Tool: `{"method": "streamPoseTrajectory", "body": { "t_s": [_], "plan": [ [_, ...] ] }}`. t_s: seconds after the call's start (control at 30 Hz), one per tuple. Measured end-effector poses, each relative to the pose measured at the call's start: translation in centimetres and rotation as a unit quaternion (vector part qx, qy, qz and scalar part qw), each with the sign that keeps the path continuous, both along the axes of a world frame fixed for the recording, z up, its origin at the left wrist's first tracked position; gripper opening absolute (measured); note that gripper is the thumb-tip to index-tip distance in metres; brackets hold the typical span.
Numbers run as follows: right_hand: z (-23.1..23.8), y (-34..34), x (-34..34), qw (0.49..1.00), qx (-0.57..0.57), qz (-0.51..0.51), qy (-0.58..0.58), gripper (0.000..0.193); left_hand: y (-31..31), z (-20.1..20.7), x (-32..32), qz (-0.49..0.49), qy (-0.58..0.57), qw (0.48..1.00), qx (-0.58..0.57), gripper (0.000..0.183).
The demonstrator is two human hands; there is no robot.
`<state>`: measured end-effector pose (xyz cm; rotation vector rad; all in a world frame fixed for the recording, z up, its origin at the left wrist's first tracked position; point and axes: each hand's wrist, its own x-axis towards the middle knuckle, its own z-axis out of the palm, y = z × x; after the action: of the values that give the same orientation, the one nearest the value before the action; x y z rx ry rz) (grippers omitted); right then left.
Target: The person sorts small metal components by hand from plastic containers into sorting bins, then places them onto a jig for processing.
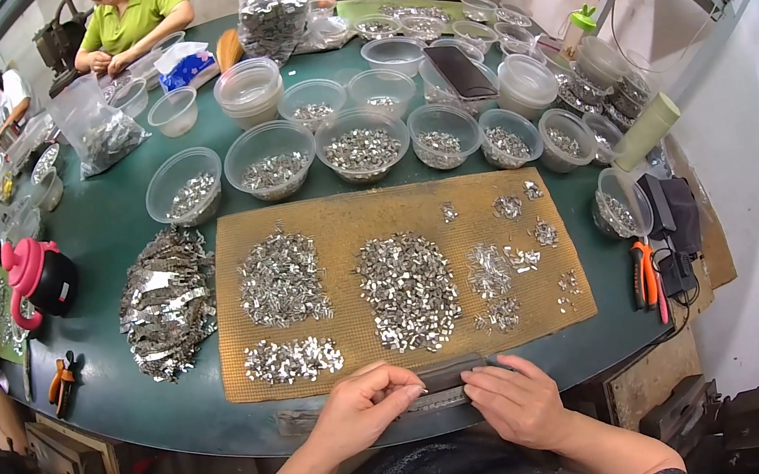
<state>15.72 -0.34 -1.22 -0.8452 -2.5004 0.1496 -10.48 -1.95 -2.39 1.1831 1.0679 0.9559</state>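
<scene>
At the table's near edge, my left hand (366, 409) is closed, thumb and forefinger pinched together; whatever is between the tips is too small to make out. My right hand (520, 402) grips the right end of a narrow dark metal strip (444, 398), its fingers close together. Pale marks or small parts run along the strip, between my hands. Just beyond lies a tan textured mat (338, 234). On it are a big heap of small shiny metal pieces (407, 291), another heap of metal pieces (282, 280) to the left, and several smaller piles at right.
Clear plastic bowls (363, 145) of metal parts line the mat's far side. Left of it are stacked metal scraps (168, 305), orange-handled pliers (62, 384) and a pink-lidded black jug (39, 279). More pliers (645, 273) lie right. Co-workers sit across the green table (99, 256).
</scene>
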Motion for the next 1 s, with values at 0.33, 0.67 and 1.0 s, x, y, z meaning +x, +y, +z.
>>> {"method": "streamPoseTrajectory", "body": {
  "t_s": [0.33, 0.67, 1.0],
  "plan": [
    [0.7, 0.6, 0.3, 0.999, -0.028, -0.014, 0.011, 0.021, 0.6, 0.3, 0.7, -0.022, 0.011, 1.000, -0.016, 0.014],
    [3.0, 2.2, -3.5, 0.993, 0.051, 0.077, 0.076, 0.030, 0.8, 0.5, 0.6, -0.047, -0.096, 0.992, -0.071, 0.016],
    [1.7, 2.4, -1.4, 0.983, -0.130, 0.001, 0.126, 0.016, 0.8, -0.2, 1.2, -0.015, -0.018, 1.000, -0.004, 0.019]
  ]
}}
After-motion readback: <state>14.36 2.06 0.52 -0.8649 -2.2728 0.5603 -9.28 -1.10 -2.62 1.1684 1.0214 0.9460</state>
